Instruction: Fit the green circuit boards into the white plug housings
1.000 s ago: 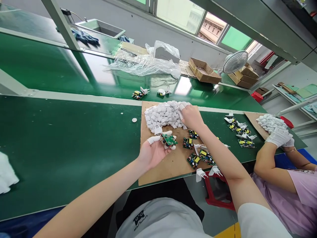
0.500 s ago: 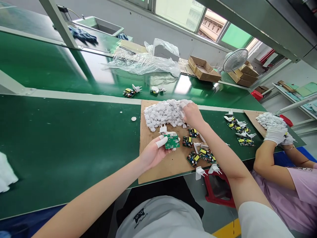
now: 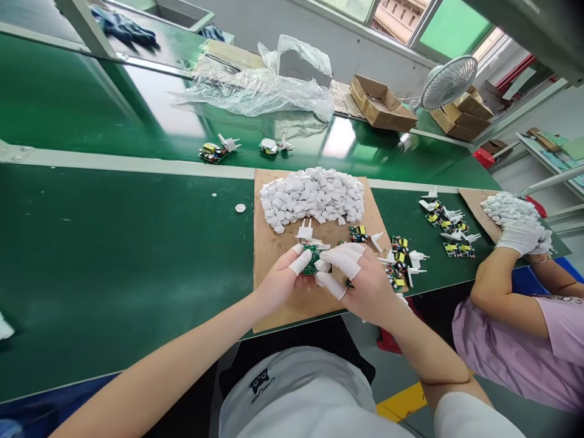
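My left hand [image 3: 286, 272], thumb in a white finger cot, grips a green circuit board [image 3: 312, 260] by its left side, solder face up. A white plug [image 3: 305, 232] with two pins sits at the board's far edge, joined by short wires. Over the board's right side, my right hand [image 3: 360, 274], also in finger cots, pinches a small white flat piece [image 3: 323, 266] against the board; the fingers partly cover it. Beyond both hands lies a heap of similar white pieces [image 3: 314, 194] on a cardboard sheet [image 3: 278, 310].
Several circuit boards with plugs [image 3: 399, 258] lie right of my right hand, partly behind it. Two more board assemblies [image 3: 213, 152] are on the far green surface. At right, a co-worker's gloved hands [image 3: 520, 237] work by another white heap. Plastic sheeting [image 3: 260, 91] and an open carton [image 3: 381, 103] stand behind.
My right hand has come back from the white heap to the board in my left hand, with a white piece between its fingers. The view has shifted slightly.
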### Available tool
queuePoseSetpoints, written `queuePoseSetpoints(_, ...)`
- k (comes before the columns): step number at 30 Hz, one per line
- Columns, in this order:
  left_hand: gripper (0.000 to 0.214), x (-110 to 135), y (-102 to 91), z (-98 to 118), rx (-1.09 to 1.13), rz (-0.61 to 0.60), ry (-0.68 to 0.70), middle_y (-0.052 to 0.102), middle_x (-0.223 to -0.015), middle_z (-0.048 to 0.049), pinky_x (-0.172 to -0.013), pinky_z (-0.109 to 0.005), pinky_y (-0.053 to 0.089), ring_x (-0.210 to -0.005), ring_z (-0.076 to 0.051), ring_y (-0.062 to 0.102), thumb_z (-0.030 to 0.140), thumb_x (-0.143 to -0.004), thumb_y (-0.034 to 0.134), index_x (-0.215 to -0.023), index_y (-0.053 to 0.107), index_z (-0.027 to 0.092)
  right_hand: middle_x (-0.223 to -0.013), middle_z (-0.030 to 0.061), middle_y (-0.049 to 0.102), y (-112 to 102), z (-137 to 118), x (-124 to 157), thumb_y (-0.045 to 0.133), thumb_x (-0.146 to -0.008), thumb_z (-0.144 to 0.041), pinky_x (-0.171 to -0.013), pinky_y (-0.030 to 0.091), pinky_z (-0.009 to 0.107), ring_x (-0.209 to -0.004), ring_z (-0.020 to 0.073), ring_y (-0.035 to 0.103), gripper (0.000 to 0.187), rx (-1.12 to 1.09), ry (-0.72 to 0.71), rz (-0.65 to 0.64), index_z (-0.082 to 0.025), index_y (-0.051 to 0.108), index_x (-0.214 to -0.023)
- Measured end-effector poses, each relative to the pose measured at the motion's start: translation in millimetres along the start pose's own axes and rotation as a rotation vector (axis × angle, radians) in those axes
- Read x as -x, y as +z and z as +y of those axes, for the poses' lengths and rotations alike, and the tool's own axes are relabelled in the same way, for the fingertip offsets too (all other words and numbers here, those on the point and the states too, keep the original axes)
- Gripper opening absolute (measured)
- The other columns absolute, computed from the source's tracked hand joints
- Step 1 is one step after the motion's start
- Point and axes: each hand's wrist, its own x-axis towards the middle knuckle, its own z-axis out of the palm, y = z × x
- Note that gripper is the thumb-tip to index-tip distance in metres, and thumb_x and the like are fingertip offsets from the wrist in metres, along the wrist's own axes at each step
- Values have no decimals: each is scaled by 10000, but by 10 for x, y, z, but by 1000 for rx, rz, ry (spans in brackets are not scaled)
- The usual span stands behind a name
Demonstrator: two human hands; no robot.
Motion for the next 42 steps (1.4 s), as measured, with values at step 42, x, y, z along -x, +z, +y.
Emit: queuePoseSetpoints(42,501,179,23,-7,-239,8,181,616,-730,67,-461,-211,466,-506,-101,570,550,-913,859,-1187,602,219,-1174,96,764,585,-287,216,669,-1029,-251,-673,599,286,-843,176,710,198,-631,542,338,-241,772,-1197)
